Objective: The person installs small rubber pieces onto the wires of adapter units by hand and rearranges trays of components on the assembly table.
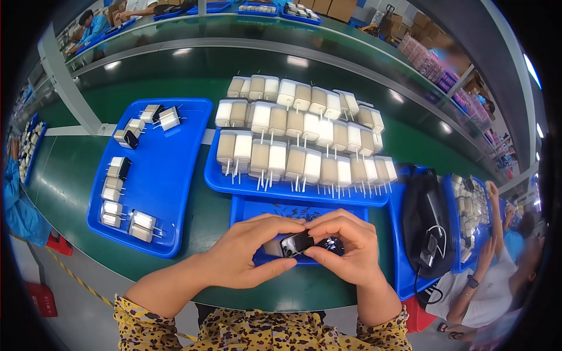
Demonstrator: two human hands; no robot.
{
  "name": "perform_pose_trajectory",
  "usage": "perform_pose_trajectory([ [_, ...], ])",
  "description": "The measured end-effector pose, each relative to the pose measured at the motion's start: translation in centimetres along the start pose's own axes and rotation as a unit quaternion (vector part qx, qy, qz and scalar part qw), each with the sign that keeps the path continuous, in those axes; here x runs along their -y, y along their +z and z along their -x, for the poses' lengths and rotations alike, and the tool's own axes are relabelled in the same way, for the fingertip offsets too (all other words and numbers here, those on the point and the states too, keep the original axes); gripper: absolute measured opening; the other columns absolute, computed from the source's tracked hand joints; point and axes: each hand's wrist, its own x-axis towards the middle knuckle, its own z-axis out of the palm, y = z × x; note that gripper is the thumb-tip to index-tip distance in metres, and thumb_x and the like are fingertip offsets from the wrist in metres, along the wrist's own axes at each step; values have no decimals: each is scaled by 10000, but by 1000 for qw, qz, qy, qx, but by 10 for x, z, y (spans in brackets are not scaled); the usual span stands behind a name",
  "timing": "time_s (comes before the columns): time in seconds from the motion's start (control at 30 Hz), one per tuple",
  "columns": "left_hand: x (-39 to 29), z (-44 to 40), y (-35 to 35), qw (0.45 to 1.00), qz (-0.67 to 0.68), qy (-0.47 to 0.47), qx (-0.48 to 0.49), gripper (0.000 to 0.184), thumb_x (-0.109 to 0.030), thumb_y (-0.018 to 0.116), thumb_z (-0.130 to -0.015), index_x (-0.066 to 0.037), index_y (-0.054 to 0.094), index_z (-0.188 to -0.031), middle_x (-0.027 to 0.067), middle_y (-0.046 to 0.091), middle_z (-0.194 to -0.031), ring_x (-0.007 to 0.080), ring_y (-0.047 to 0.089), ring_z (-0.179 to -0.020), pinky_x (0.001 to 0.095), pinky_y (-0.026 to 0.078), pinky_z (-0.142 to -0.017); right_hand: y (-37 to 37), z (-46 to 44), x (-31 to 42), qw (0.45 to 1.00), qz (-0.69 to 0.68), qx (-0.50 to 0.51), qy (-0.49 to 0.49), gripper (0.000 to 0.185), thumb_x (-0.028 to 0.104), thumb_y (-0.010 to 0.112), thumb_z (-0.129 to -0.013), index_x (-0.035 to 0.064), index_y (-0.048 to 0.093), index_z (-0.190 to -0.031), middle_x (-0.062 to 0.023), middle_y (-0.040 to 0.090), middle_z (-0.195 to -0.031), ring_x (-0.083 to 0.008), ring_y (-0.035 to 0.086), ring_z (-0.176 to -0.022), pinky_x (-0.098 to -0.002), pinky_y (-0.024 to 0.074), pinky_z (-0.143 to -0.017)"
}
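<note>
In front of me, my left hand is closed around the pale body of a small plug adapter. My right hand pinches the black piece at the adapter's right end, thumb below and fingertips above. Both hands are over a blue tray with small dark parts scattered in it; a dark shiny bundle shows behind my right fingers. Just beyond, stacked rows of white and beige plug adapters, metal pins pointing down, fill another blue tray.
On the left, a blue tray holds several adapters, some with black ends. To the right, a black bag with a cabled device lies in a tray. A co-worker's arm reaches toward a filled tray there.
</note>
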Motion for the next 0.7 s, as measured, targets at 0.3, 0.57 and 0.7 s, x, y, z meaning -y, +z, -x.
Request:
perform_pose_trajectory([
  [0.3, -3, 3, 1, 976, 137, -112, 124, 588, -197, 677, -898, -57, 401, -1397, 146, 596, -1138, 258, 624, -953, 362, 508, -774, -14, -4, -4, 998, -12, 47, -39, 144, -69, 707, -781, -30, 677, -916, -121, 661, -905, -145, 650, -733, -241, 528, -620],
  [0.57, -10, -5, -3, 996, 49, -60, 49, 663, -172, 767, -818, -83, 461, -1399, 134, 579, -1114, 274, 569, -922, 365, 491, -801, -10, 0, -3, 987, 158, -29, 28, 98, -56, 655, -762, 12, 594, -800, -98, 598, -751, -167, 599, -582, -280, 467, -520],
  [0.7, -6, -4, -4, 998, 9, -27, 56, 670, -165, 808, -778, -37, 520, -1369, 140, 580, -1123, 228, 572, -963, 322, 526, -772, -8, 3, -12, 948, 292, 103, 71, 169, 52, 697, -777, 37, 601, -916, -124, 603, -812, -328, 628, -648, -418, 503, -567],
])
